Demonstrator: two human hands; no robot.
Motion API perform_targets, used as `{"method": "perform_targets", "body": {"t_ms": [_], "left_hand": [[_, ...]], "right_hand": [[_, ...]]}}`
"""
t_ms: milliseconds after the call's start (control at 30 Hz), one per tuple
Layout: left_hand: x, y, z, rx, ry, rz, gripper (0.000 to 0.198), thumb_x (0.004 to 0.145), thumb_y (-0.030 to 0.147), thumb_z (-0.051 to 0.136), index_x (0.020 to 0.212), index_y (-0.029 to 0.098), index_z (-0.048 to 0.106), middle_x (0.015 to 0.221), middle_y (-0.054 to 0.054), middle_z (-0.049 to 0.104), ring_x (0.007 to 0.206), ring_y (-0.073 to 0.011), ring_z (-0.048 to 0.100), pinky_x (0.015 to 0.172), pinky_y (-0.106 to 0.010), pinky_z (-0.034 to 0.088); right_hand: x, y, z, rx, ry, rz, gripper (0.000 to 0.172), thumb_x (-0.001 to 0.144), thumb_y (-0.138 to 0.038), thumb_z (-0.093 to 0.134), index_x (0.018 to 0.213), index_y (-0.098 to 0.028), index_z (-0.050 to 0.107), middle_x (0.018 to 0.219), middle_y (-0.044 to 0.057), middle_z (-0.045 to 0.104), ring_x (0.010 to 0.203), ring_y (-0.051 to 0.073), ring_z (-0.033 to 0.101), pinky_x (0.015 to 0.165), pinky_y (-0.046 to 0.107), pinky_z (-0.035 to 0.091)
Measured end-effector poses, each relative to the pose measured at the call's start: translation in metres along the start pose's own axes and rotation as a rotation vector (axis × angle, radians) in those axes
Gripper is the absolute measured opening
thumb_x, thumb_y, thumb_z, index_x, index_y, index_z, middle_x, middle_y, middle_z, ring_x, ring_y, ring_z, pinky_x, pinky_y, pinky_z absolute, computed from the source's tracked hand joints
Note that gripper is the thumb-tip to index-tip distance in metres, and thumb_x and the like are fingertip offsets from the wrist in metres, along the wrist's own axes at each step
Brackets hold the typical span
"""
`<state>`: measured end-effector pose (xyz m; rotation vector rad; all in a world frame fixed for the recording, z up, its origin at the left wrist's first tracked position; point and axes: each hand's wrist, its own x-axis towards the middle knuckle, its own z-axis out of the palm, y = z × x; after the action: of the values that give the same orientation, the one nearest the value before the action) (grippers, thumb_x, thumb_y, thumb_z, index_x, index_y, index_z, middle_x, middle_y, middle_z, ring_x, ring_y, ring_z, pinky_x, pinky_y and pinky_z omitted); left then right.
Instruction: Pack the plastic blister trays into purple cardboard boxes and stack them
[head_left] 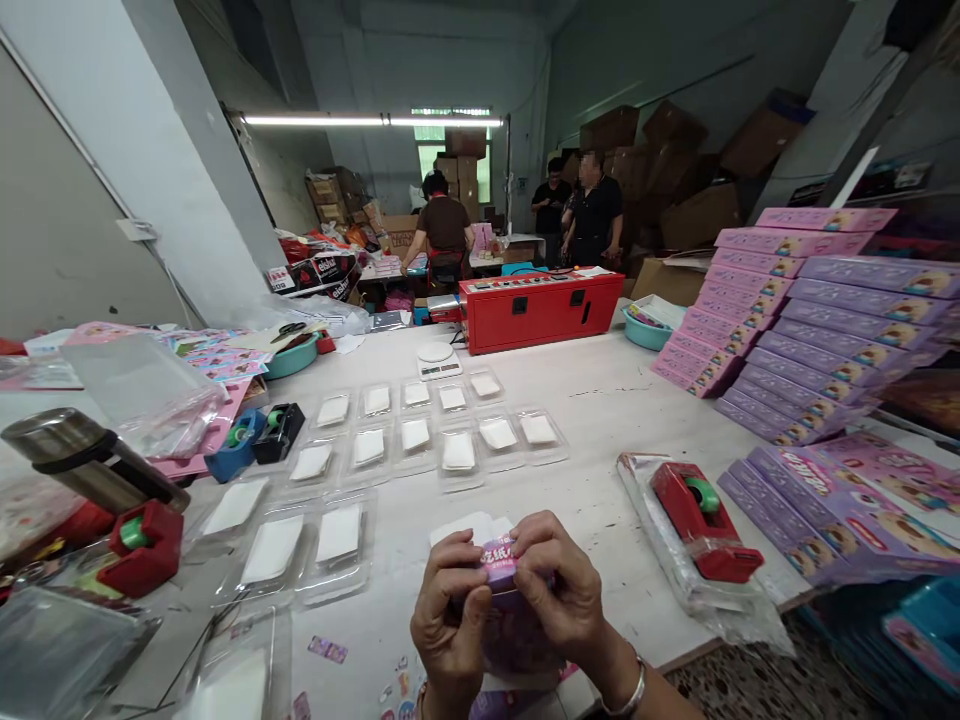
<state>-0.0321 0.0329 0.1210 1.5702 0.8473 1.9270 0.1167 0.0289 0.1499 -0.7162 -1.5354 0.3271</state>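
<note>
A small purple printed carton (499,562) with pink and white lettering is held at the table's near edge. My left hand (448,612) grips its left side, the fingers on the upper edge and the thumb in front. My right hand (561,582) pinches the opposite side in the same way, a bracelet on its wrist. The carton's lower part is dark and partly covered by my hands. Just behind it lie white paper pieces (463,524). Left of my hands are clear plastic trays (365,578) holding white sheets, and a small purple printed strip (328,649).
Tape dispensers (701,510) stand on both sides, with a steel flask (86,455) at left. Pink boxes (739,300) and purple boxes (847,345) are stacked at right. Behind the trays are a white scale (439,362) and a red machine (540,312). Several people (444,230) are farther back.
</note>
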Motion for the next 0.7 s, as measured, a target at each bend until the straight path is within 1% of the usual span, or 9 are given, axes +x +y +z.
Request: {"method": "perform_targets", "body": {"t_ms": [133,200,300,333,400,433,500,567,700], "left_hand": [[-0.008,-0.006,0.004,0.035,0.01,-0.006,0.019,0.088,0.033,0.075,0.071,0.025,0.072,0.08,-0.004,0.072,0.098,-0.0236,0.07,0.086,-0.035,0.059],[-0.011,-0.006,0.008,0.059,0.034,-0.034,0.023,0.087,0.029,0.074,0.065,0.024,0.069,0.075,-0.003,0.069,0.092,-0.0221,0.069,0.083,-0.033,0.058],[-0.006,-0.001,0.009,0.076,0.106,-0.072,0.022,0.088,0.03,0.073,0.067,0.023,0.07,0.074,-0.002,0.069,0.083,-0.0194,0.067,0.081,-0.031,0.056],[-0.001,0.0,0.007,0.065,0.2,-0.107,0.019,0.087,0.033,0.075,0.071,0.023,0.071,0.076,-0.001,0.07,0.081,-0.018,0.067,0.08,-0.03,0.055],[0.016,0.004,-0.001,-0.025,0.453,-0.222,0.018,0.086,0.041,0.077,0.089,0.024,0.072,0.078,0.002,0.07,0.08,-0.0156,0.066,0.08,-0.029,0.055],[0.025,0.005,-0.007,-0.093,0.561,-0.291,0.026,0.085,0.046,0.078,0.099,0.025,0.071,0.077,0.003,0.068,0.08,-0.0153,0.067,0.082,-0.029,0.055],[0.04,0.006,-0.018,-0.148,0.615,-0.375,0.04,0.087,0.054,0.073,0.114,0.026,0.067,0.074,0.004,0.065,0.084,-0.0176,0.068,0.086,-0.034,0.057],[0.046,0.004,-0.025,-0.054,0.557,-0.34,0.047,0.09,0.059,0.066,0.121,0.023,0.066,0.085,-0.002,0.069,0.097,-0.0232,0.07,0.094,-0.041,0.056],[0.013,-0.006,-0.019,0.148,0.485,-0.051,0.077,0.081,0.071,0.068,0.141,0.025,0.056,0.139,-0.013,0.063,0.142,-0.0349,0.047,0.123,-0.051,0.032]], "right_hand": [[-0.002,0.006,0.003,-0.053,0.035,-0.11,0.029,0.099,-0.049,0.064,0.083,-0.025,0.063,0.079,0.003,0.063,0.078,0.022,0.061,0.069,0.04,0.057],[-0.002,0.009,0.002,-0.069,0.028,-0.114,0.029,0.099,-0.043,0.064,0.077,-0.025,0.062,0.074,0.002,0.062,0.077,0.022,0.061,0.069,0.038,0.056],[-0.012,0.013,-0.008,-0.101,-0.029,-0.075,0.021,0.094,-0.046,0.071,0.091,-0.025,0.07,0.097,0.007,0.07,0.098,0.026,0.066,0.085,0.043,0.058],[-0.019,0.015,-0.013,-0.123,-0.057,-0.012,0.037,0.088,-0.054,0.076,0.109,-0.025,0.071,0.115,0.012,0.069,0.113,0.03,0.065,0.094,0.047,0.057],[-0.034,0.016,-0.026,-0.158,-0.131,0.179,0.088,0.075,-0.069,0.081,0.144,-0.022,0.055,0.144,0.019,0.057,0.135,0.037,0.056,0.105,0.052,0.053],[-0.042,0.017,-0.032,-0.15,-0.186,0.27,0.095,0.076,-0.07,0.079,0.151,-0.021,0.049,0.147,0.02,0.057,0.135,0.037,0.057,0.105,0.051,0.054],[-0.053,0.018,-0.044,-0.102,-0.296,0.351,0.064,0.093,-0.061,0.065,0.144,-0.023,0.057,0.129,0.015,0.07,0.116,0.031,0.07,0.093,0.042,0.061],[-0.058,0.019,-0.051,-0.134,-0.325,0.246,0.037,0.105,-0.045,0.048,0.129,-0.024,0.068,0.109,0.01,0.077,0.095,0.026,0.075,0.08,0.035,0.062],[-0.066,0.024,-0.044,-0.58,-0.254,-0.101,0.039,0.1,-0.039,0.053,0.135,-0.023,0.063,0.111,0.013,0.076,0.094,0.029,0.071,0.092,0.048,0.056]]}}
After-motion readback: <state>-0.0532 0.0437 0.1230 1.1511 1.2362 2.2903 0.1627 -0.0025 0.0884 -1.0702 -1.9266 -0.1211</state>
